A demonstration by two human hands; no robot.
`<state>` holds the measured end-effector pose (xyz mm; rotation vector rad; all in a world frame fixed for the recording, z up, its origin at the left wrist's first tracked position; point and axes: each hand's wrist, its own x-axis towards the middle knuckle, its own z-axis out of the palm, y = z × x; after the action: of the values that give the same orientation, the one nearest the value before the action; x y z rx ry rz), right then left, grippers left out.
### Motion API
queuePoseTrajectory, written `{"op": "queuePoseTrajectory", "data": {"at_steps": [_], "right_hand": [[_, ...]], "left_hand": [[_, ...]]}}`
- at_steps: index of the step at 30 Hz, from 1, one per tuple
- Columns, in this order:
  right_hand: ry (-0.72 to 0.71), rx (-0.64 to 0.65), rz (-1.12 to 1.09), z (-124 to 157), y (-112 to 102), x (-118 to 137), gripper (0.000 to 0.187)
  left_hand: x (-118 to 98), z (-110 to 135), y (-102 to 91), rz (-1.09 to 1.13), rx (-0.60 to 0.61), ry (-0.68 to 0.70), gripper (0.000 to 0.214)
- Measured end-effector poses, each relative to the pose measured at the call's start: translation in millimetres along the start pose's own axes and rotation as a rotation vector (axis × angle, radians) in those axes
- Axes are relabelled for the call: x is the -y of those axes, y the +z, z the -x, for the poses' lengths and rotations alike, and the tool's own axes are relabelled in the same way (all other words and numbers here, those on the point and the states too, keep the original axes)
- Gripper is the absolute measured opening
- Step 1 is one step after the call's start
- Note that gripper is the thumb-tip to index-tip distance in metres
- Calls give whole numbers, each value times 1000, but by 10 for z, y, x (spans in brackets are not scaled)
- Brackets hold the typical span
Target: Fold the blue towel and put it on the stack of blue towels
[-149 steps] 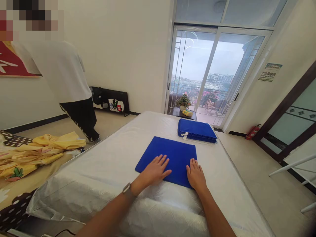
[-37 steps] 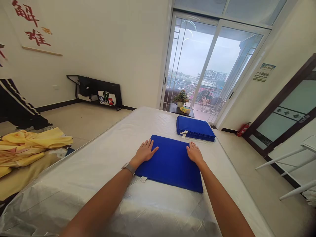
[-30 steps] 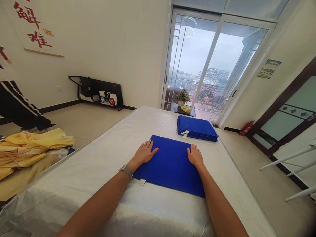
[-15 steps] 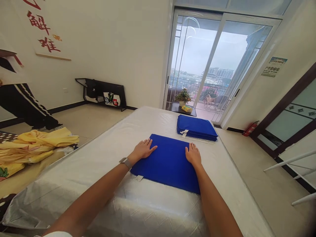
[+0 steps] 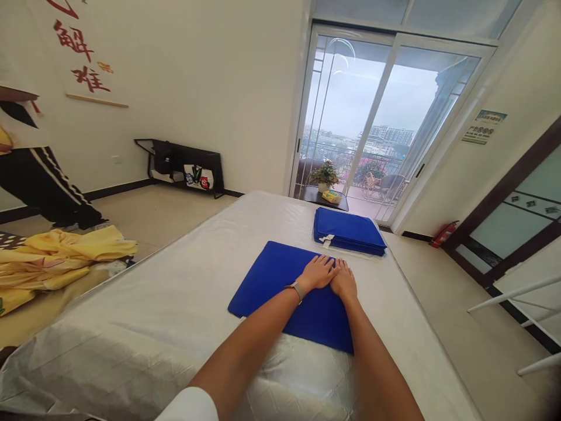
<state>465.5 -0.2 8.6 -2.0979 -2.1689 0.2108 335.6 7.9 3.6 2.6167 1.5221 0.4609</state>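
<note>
A folded blue cloth (image 5: 274,278) lies flat on the plastic-wrapped mattress (image 5: 184,304) in front of me. My left hand (image 5: 319,272) rests palm down on the cloth's far right part, fingers stretched out, a watch on its wrist. My right hand (image 5: 344,282) lies flat right beside it, touching it, also on the cloth. Neither hand holds anything. A stack of folded blue cloths (image 5: 348,231) sits just beyond, near the mattress's far right corner.
Crumpled yellow fabric (image 5: 56,263) lies on a second bed at the left. Another person's legs in dark striped trousers (image 5: 41,187) stand by the left wall. A glass balcony door (image 5: 377,128) is ahead. A fire extinguisher (image 5: 442,235) and white rails (image 5: 517,292) are at the right.
My left hand slid across the blue cloth from its left edge to the right side, ending against my right hand. The right hand barely moved.
</note>
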Motion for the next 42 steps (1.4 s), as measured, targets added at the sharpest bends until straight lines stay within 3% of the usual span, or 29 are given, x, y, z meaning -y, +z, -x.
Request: {"op": "queuePoseTrajectory", "data": {"at_steps": [4, 11, 14, 20, 26, 34, 39, 42], "right_hand": [[20, -10, -11, -17, -3, 18, 67], [25, -11, 3, -36, 9, 18, 68], [29, -2, 17, -47, 17, 10, 68], [39, -14, 66, -29, -4, 45, 67], [-32, -112, 181, 206, -81, 121, 63], [10, 20, 102, 534, -6, 81, 69], [11, 4, 56, 562, 31, 65, 69], [12, -16, 46, 553, 40, 74, 69]], "left_hand": [[256, 109, 15, -3, -18, -122, 77], [1148, 629, -345, -43, 2, -408, 88], [1347, 774, -422, -32, -8, -480, 89], [1314, 832, -437, -25, -48, -461, 92], [1288, 846, -474, -23, -48, -466, 93], [1290, 834, -459, -42, -37, -463, 94], [1297, 823, -494, -104, -10, -494, 88], [1149, 754, -483, -198, -98, -482, 83]]}}
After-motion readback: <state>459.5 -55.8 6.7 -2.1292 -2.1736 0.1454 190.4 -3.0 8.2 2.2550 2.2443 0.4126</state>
